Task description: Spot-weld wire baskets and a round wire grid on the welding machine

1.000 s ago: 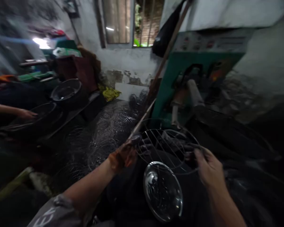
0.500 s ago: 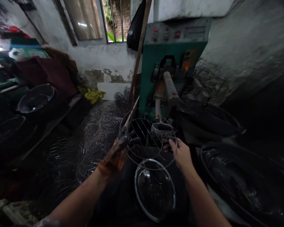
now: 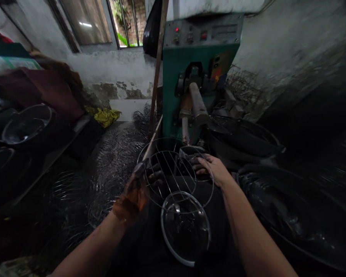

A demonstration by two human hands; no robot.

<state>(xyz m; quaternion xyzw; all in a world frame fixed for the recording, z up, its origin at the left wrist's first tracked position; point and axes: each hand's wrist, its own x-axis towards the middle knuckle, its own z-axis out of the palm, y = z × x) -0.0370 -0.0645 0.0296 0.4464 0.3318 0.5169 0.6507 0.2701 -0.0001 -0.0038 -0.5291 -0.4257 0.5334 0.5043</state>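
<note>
A round wire rack [image 3: 175, 173], with an outer ring, an inner ring and several crossbars, is held level in front of me. At its left edge my left hand [image 3: 136, 188], in a blackened glove with an orange cuff, grips the outer ring, thumb on top. My bare right hand [image 3: 212, 169] has the ring's right side between thumb and fingers, its fingertips reaching inward over the rack. Below the rack sits a dark round basin [image 3: 162, 227] with a shiny rim; small pieces inside are too dim to name.
Ahead stands a green machine [image 3: 171, 73] with a lit red lamp and thick metal arms [image 3: 198, 102]. Tangled wire rings [image 3: 115, 154] cover the floor at left. Large dark basins [image 3: 279, 150] stand at right. A wooden pole [image 3: 158, 65] leans beside the machine.
The surroundings have shifted left in view as my head turned slightly right. My right hand's fingers now reach further inward over the rack. Both hands still hold it.
</note>
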